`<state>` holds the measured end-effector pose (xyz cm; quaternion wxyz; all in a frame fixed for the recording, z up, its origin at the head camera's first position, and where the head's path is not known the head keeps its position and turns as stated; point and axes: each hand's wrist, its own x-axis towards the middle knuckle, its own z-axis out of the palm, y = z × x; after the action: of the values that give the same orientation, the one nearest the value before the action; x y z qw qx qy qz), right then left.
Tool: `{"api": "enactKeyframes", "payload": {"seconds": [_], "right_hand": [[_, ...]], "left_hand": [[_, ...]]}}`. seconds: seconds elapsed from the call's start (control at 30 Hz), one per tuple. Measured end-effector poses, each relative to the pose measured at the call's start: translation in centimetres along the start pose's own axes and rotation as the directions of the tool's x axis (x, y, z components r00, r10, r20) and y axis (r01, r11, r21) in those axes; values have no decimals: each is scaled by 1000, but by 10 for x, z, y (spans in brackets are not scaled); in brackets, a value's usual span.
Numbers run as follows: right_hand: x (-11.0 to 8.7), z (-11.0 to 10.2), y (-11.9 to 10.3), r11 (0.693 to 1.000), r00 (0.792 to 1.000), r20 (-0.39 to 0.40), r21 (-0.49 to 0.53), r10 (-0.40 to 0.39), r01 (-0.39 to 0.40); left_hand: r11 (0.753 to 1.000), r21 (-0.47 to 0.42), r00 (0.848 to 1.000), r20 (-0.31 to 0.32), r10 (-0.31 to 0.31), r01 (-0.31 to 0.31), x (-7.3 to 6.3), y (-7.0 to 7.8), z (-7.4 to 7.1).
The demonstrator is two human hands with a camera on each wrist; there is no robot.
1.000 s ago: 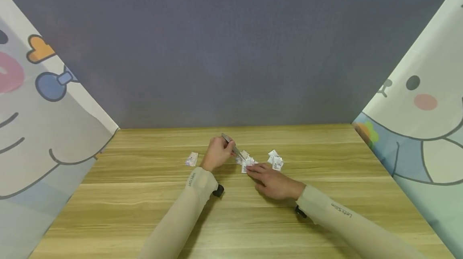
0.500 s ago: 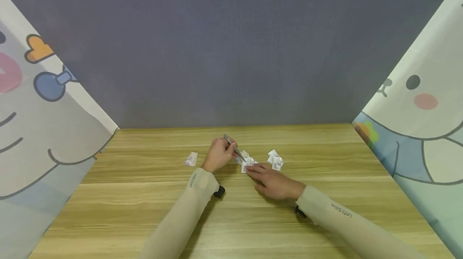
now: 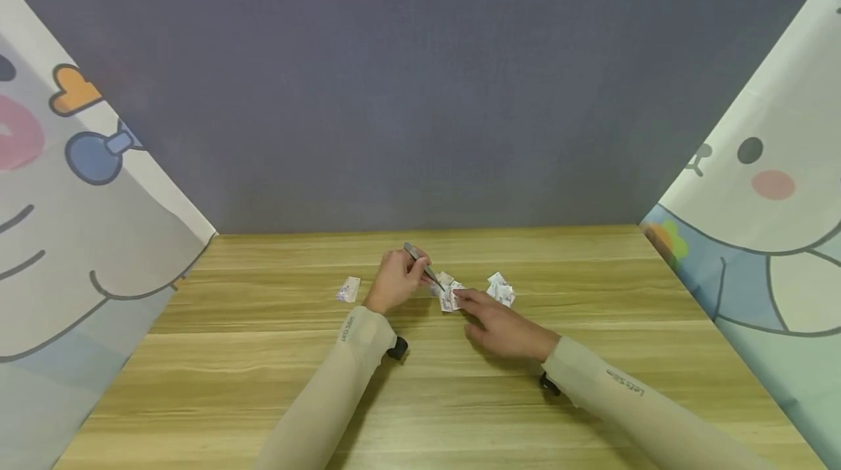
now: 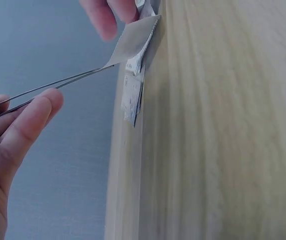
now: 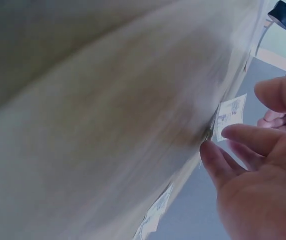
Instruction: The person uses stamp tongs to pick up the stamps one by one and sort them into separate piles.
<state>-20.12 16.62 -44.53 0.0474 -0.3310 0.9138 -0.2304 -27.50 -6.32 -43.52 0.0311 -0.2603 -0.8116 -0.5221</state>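
Observation:
My left hand (image 3: pixel 394 282) grips thin metal tweezers (image 4: pixel 57 82) near their back end. Their tips pinch one corner of a small pale paper slip (image 4: pixel 133 39), which stands raised and slightly bent over other slips in the left wrist view. That slip's printed face (image 5: pixel 231 116) shows in the right wrist view, with right fingertips close beside it. In the head view, my right hand (image 3: pixel 504 327) reaches in from the right with fingers stretched to the edge of the middle pile of slips (image 3: pixel 447 302). Part of this pile is hidden behind the fingers.
A second pile of printed slips (image 3: pixel 502 290) lies on the wooden table (image 3: pixel 263 382) right of the middle one. One or more slips (image 3: pixel 349 289) lie to the left of my left hand. A grey panel (image 3: pixel 420 90) rises behind the table, with cartoon-printed walls on both sides.
My right fingers have lifted slightly and shifted right and away from me. The slip at the tweezers has changed its angle beside them. The left hand has stayed nearly in place.

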Motion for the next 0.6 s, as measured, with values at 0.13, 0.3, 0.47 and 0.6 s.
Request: {"api": "enactKeyframes", "payload": {"seconds": [0.13, 0.3, 0.47, 0.6], "right_hand": [[0, -3, 0, 1000, 1000, -28, 1, -8, 8], [1, -7, 1, 1000, 998, -61, 9, -14, 14], [2, -18, 4, 999, 993, -119, 22, -23, 25], [1, -32, 4, 1000, 991, -132, 21, 7, -4]], "left_hand": [[1000, -15, 1000, 7, -1, 1, -1, 1, -2], [1000, -25, 1000, -10, 12, -12, 1, 5, -4], [998, -5, 998, -32, 57, -57, 2, 8, -5], [996, -18, 995, -28, 91, -92, 4, 12, -4]]}}
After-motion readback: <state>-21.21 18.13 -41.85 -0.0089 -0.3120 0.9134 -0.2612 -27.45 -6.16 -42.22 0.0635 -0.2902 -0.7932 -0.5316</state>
